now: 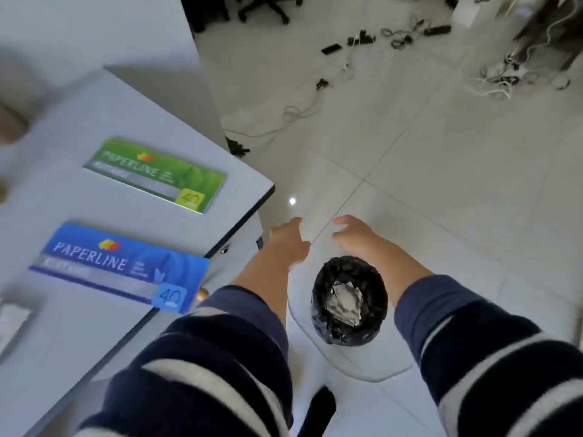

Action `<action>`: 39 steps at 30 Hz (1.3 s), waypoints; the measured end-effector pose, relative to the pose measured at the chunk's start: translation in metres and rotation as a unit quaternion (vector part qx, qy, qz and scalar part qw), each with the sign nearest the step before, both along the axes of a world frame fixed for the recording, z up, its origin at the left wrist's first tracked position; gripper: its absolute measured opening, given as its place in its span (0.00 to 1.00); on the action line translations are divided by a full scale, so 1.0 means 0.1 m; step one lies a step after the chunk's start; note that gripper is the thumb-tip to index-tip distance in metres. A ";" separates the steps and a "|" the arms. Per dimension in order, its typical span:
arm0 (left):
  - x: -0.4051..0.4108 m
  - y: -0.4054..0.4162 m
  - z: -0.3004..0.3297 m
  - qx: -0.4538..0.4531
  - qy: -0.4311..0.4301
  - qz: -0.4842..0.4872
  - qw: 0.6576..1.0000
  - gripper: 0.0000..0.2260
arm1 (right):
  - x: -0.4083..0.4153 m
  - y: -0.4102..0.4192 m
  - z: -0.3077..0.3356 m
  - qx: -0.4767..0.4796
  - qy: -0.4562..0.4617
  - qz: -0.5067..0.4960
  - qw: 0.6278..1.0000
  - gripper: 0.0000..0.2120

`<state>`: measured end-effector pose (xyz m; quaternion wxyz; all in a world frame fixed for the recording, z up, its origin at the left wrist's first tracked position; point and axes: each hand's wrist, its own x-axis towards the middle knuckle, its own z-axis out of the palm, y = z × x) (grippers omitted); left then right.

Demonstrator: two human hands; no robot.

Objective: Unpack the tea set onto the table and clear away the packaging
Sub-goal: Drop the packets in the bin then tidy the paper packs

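Note:
A small bin [350, 302] lined with a black bag stands on the floor just right of the table. Crumpled grey-white packaging [344, 300] lies inside it. Both my arms reach out over the bin in dark striped sleeves. My left hand [290, 242] hangs above and beyond the bin's left rim, fingers loose and nothing in it. My right hand [355, 234] hovers beyond the bin's right side, fingers apart and empty. No tea set piece is clearly visible; blurred brown shapes [11, 124] sit at the table's far left edge.
The grey table [79, 115] fills the left, its corner close to my left hand. On it lie a green Paperline pack [157, 175], a blue Paperline pack [123, 266] and a white packet [12, 323]. Cables [400, 39] litter the tiled floor at the back.

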<state>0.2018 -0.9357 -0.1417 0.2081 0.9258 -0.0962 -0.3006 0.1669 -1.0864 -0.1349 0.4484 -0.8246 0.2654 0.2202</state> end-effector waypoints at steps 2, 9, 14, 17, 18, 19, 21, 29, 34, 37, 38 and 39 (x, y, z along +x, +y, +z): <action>0.16 0.28 0.42 -0.046 -0.029 0.058 0.997 0.24 | 0.22 0.30 0.36 -0.017 -0.035 0.049 0.998 0.21; 0.46 1.77 1.03 -0.041 -0.125 0.232 0.964 0.21 | 0.76 1.64 0.93 -0.048 -0.128 0.179 0.974 0.21; 0.27 3.05 0.87 0.134 -0.076 0.287 0.945 0.27 | 0.87 2.70 0.76 -0.093 -0.111 0.320 0.936 0.21; -0.07 3.85 0.69 0.227 0.055 0.338 0.912 0.33 | 0.86 3.45 0.56 -0.157 -0.115 0.373 0.907 0.23; -0.14 3.89 0.68 0.238 0.083 0.326 0.911 0.34 | 0.82 3.46 0.57 -0.178 -0.120 0.365 0.906 0.26; -0.18 3.97 0.67 0.244 0.095 0.307 0.915 0.34 | 0.79 3.52 0.59 -0.194 -0.119 0.357 0.906 0.31; -0.23 4.16 0.69 0.226 0.073 0.298 0.925 0.32 | 0.84 3.74 0.58 -0.236 -0.090 0.365 0.896 0.42; -0.20 4.49 0.66 0.101 0.104 0.411 0.900 0.31 | 1.05 4.06 0.60 -0.235 0.018 0.397 0.887 0.48; 0.18 4.45 0.77 -0.091 0.087 0.510 0.851 0.25 | 1.33 3.86 0.79 -0.074 -0.052 0.340 0.936 0.37; 0.53 4.18 0.87 -0.298 0.090 0.572 0.759 0.16 | 1.67 3.69 0.94 -0.044 -0.073 0.312 0.946 0.34; 0.67 4.06 0.89 -0.336 0.085 0.581 0.736 0.13 | 1.80 3.63 0.97 -0.053 -0.080 0.309 0.946 0.34; 0.81 3.93 0.90 -0.365 0.071 0.592 0.715 0.10 | 1.93 3.58 0.99 -0.064 -0.086 0.308 0.945 0.32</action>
